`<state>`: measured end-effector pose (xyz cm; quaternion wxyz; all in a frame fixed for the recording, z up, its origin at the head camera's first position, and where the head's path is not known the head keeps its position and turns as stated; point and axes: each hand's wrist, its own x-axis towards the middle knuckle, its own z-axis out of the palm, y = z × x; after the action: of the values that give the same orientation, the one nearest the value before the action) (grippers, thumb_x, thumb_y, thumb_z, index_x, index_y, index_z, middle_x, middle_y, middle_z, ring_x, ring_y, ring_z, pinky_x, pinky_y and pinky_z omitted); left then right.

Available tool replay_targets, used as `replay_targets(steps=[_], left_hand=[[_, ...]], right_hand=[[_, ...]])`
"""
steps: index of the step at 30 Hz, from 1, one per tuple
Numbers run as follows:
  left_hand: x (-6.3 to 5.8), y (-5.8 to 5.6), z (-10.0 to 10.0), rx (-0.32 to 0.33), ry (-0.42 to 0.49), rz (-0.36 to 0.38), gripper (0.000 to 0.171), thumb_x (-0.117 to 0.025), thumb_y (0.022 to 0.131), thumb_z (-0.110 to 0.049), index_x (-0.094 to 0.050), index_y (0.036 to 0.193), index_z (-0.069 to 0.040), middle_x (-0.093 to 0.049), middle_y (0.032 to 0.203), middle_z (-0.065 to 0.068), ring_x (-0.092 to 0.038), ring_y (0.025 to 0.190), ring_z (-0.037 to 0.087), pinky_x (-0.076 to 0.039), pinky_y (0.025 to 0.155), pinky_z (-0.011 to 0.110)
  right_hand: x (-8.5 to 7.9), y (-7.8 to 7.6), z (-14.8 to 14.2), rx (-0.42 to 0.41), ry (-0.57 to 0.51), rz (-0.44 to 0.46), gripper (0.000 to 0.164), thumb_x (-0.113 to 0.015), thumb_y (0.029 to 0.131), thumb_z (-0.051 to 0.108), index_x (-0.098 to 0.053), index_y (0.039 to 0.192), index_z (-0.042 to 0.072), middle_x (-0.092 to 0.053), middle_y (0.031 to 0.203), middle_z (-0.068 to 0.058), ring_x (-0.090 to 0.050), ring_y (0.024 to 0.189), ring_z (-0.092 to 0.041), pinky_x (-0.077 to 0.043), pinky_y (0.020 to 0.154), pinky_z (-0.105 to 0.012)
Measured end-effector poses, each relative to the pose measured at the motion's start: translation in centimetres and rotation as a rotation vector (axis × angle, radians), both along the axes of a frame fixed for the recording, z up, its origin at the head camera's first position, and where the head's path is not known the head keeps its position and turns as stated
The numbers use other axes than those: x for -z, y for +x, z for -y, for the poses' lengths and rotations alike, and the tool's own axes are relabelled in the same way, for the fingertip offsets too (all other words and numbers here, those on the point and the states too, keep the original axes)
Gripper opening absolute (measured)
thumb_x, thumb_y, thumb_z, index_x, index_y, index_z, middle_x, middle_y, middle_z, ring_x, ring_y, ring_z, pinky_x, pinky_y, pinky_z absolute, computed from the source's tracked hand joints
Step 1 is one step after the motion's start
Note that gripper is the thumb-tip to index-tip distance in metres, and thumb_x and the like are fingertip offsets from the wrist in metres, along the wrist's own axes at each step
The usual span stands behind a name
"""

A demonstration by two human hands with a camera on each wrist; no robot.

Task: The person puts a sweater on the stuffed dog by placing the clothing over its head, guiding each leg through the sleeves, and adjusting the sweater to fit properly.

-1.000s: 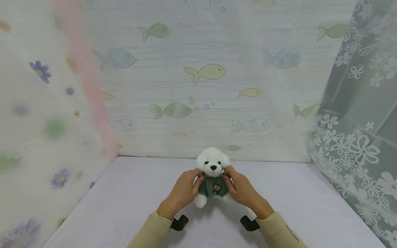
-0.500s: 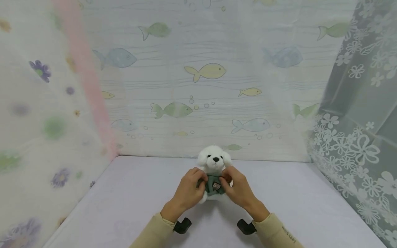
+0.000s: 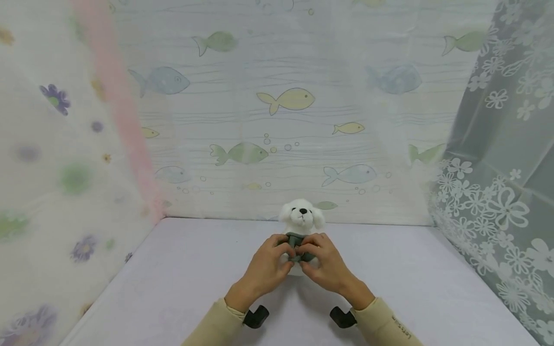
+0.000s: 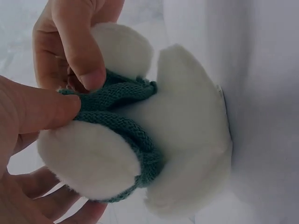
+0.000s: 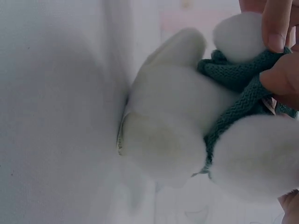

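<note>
A white plush dog (image 3: 301,216) sits upright on the table, its head tipped up a little. It wears a green knitted sweater (image 4: 148,161), whose front is bunched between the hands. My left hand (image 3: 265,265) pinches the sweater's edge with thumb and fingers from the left. From the right, my right hand (image 3: 332,265) pinches the sweater close to the left fingertips. In the right wrist view the two thumbs almost meet on the knit (image 5: 233,109). The hands hide most of the dog's chest and arms in the head view.
A white cloth covers the table (image 3: 195,269). Behind it hangs a curtain (image 3: 242,120) printed with fish. Flowered cloth (image 3: 52,158) stands at the left, and a grey lace-patterned curtain (image 3: 497,192) at the right. A black wrist mount (image 3: 257,316) sits under each forearm.
Both hands have moved inward from the dog's sides to the front of its sweater, gathering the fabric. The dog's head has tilted back and shifted slightly farther away.
</note>
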<state>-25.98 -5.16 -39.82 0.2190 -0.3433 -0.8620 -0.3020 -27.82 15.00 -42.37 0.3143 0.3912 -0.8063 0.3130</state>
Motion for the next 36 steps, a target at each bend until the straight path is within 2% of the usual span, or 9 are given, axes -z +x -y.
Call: replay_targets(steps=[4,8,14,17,26,29,36], left_hand=[[-0.16,0.05,0.07,0.001,0.003,0.015,0.017,-0.075,0.077,-0.006,-0.062,0.082,-0.015,-0.055,0.123,0.013,-0.055,0.114,0.029,-0.048,0.09,0.041],[-0.28,-0.04,0.2,0.012,-0.019,0.029,0.02,-0.074,0.075,-0.004,-0.059,0.076,-0.016,-0.054,0.129,0.016,-0.051,0.121,0.032,-0.045,0.096,0.043],[-0.06,-0.45,0.47,-0.016,-0.142,-0.021,0.026,-0.076,0.068,-0.003,-0.056,0.067,-0.02,-0.051,0.132,0.017,-0.047,0.126,0.034,-0.042,0.099,0.046],[0.1,-0.53,0.58,-0.044,-0.184,-0.028,0.027,-0.078,0.066,-0.004,-0.056,0.065,-0.021,-0.05,0.134,0.019,-0.043,0.129,0.037,-0.041,0.099,0.05],[0.42,-0.51,0.54,-0.042,-0.123,-0.013,0.019,-0.081,0.074,-0.013,-0.063,0.081,-0.017,-0.049,0.136,0.016,-0.044,0.127,0.035,-0.042,0.098,0.049],[0.51,-0.55,0.51,-0.045,-0.116,-0.027,0.015,-0.079,0.076,-0.01,-0.066,0.078,-0.016,-0.05,0.135,0.017,-0.045,0.127,0.036,-0.042,0.099,0.048],[0.36,-0.42,0.57,-0.074,-0.224,-0.011,0.013,-0.075,0.076,-0.012,-0.066,0.071,-0.021,-0.046,0.139,0.019,-0.039,0.131,0.037,-0.04,0.099,0.051]], right_hand=[[0.22,-0.17,0.12,0.01,0.012,-0.027,0.023,-0.08,0.072,0.009,-0.071,0.092,0.017,-0.058,0.108,-0.003,-0.046,0.094,-0.017,-0.042,0.078,-0.034],[0.27,-0.23,0.12,0.024,0.03,-0.016,0.019,-0.079,0.073,0.009,-0.068,0.085,0.018,-0.056,0.11,-0.005,-0.046,0.096,-0.02,-0.042,0.08,-0.037],[0.12,-0.04,-0.11,0.035,0.078,0.065,0.025,-0.073,0.068,0.007,-0.054,0.069,0.023,-0.054,0.119,-0.004,-0.044,0.11,-0.023,-0.042,0.087,-0.045],[0.12,-0.03,-0.21,0.034,0.101,0.081,0.029,-0.077,0.069,0.009,-0.052,0.067,0.024,-0.054,0.121,-0.004,-0.043,0.113,-0.023,-0.042,0.089,-0.046],[0.05,-0.1,-0.3,0.019,0.11,0.06,0.024,-0.081,0.072,0.011,-0.062,0.082,0.021,-0.055,0.122,-0.006,-0.044,0.116,-0.024,-0.043,0.092,-0.045],[0.08,-0.14,-0.28,0.027,0.115,0.051,0.023,-0.08,0.073,0.008,-0.063,0.081,0.022,-0.055,0.122,-0.005,-0.044,0.115,-0.023,-0.043,0.092,-0.045],[-0.08,-0.01,-0.42,0.022,0.142,0.076,0.03,-0.084,0.067,0.01,-0.056,0.069,0.022,-0.053,0.124,-0.005,-0.043,0.116,-0.023,-0.043,0.092,-0.045]])
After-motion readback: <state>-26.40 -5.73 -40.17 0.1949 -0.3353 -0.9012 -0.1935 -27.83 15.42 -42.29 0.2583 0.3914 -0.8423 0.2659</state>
